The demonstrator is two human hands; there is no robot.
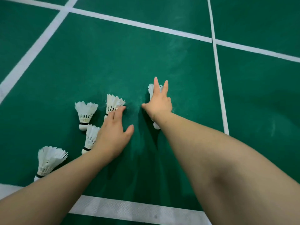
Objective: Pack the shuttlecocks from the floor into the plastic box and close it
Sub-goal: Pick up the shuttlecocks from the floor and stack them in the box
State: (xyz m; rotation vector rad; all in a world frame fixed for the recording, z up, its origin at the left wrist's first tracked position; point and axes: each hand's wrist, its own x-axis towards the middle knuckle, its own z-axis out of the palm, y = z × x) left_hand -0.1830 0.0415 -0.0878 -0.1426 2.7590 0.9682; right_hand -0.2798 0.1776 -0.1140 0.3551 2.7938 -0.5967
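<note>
Closest to me are my two bare arms, my left arm [48,192] and my right arm [227,159], both stretched out low over the green floor [146,54]. A white line [129,207] on the floor runs under them.

The job has only just started, I think. Five shuttlecocks [50,158] lie on the floor and none is picked up yet. I cannot see the plastic box at all, so I cannot say if any are in it. Picking up, packing and closing are all left to do.

My left hand [113,135] is open, palm down. Its fingers [119,111] are straight and close together, and the thumb sticks out. The fingertips touch the feathers of the top shuttlecock [112,103], just past my left hand. The tucked shuttlecock [90,137] lies partly under the left edge of my left hand. The side shuttlecock [86,113] is just left of my left hand, not touching it. The near shuttlecock [48,161] is further left and closer to me.

My right hand [159,104] is to the right of my left hand and a bit further out, with bare floor between them. It lies on top of the last shuttlecock [151,89]. Two fingers [156,83] point straight ahead and the thumb is spread wide. The other fingers bend down, and I cannot tell if they hold the shuttlecock or just rest on it.
</note>
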